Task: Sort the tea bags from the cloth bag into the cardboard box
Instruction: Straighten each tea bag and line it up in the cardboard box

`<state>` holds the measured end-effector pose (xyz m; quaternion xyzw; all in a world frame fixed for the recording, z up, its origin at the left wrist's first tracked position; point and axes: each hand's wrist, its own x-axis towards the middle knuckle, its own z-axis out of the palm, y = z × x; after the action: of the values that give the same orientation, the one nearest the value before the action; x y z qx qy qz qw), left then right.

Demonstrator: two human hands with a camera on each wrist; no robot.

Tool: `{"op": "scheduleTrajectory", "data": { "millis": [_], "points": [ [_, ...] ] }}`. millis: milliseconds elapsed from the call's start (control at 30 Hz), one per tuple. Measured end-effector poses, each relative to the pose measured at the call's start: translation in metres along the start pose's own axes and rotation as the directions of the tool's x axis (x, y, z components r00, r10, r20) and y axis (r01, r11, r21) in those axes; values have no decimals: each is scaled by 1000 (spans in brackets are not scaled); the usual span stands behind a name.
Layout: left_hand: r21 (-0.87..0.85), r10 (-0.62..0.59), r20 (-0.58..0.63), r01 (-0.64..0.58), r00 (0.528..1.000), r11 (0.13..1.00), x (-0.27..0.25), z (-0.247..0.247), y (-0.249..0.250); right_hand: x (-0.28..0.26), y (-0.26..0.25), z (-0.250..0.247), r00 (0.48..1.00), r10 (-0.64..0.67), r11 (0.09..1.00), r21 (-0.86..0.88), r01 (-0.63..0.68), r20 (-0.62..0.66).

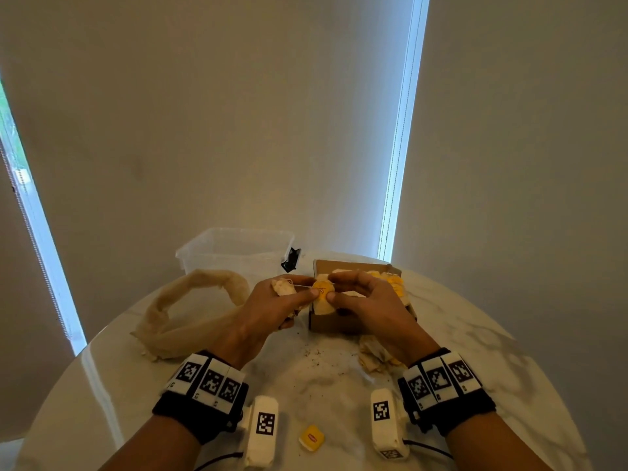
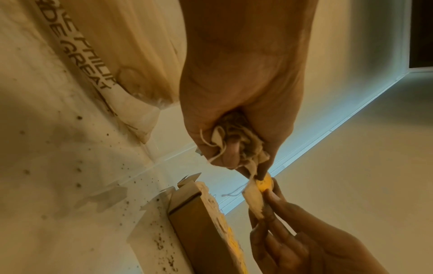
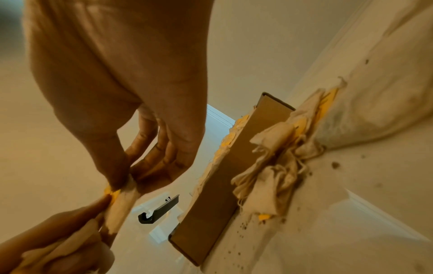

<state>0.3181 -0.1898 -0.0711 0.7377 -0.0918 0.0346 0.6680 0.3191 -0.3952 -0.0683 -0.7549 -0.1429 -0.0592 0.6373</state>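
Note:
Both hands meet just above the near left corner of the cardboard box (image 1: 339,322), which holds several tea bags with yellow tags. My left hand (image 1: 282,300) grips a bunch of crumpled tea bags (image 2: 236,146) in its palm and pinches the yellow tag (image 1: 322,288) of one bag. My right hand (image 1: 356,297) pinches that same tea bag (image 2: 254,199) between thumb and fingers, and a thin string runs from it to the left hand. The beige cloth bag (image 1: 190,314) lies slack on the table to the left.
A heap of tea bags (image 1: 375,356) lies on the white marble table (image 1: 475,351) against the box's right side. A loose yellow tag (image 1: 311,437) lies near the front edge. Behind stand a clear plastic tub (image 1: 238,249) and a black clip (image 1: 291,260). Tea crumbs dot the table.

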Motion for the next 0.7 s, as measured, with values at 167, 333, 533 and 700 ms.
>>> {"op": "scheduleTrajectory", "data": {
  "millis": [167,333,533,700],
  "points": [
    [58,-17,31,15,999,998,-1,-1,0,-1,0,-1,1000,-6,1000,6,6,20],
    [84,-57,53,53,997,995,-2,1,0,2,3,0,997,-39,998,56,43,-68],
    [155,-78,67,67,995,986,1,-2,-1,2,5,1,999,-38,999,31,38,11],
    [165,-66,56,56,996,985,0,-2,0,1,3,-2,999,-49,999,-2,49,24]
  ]
}}
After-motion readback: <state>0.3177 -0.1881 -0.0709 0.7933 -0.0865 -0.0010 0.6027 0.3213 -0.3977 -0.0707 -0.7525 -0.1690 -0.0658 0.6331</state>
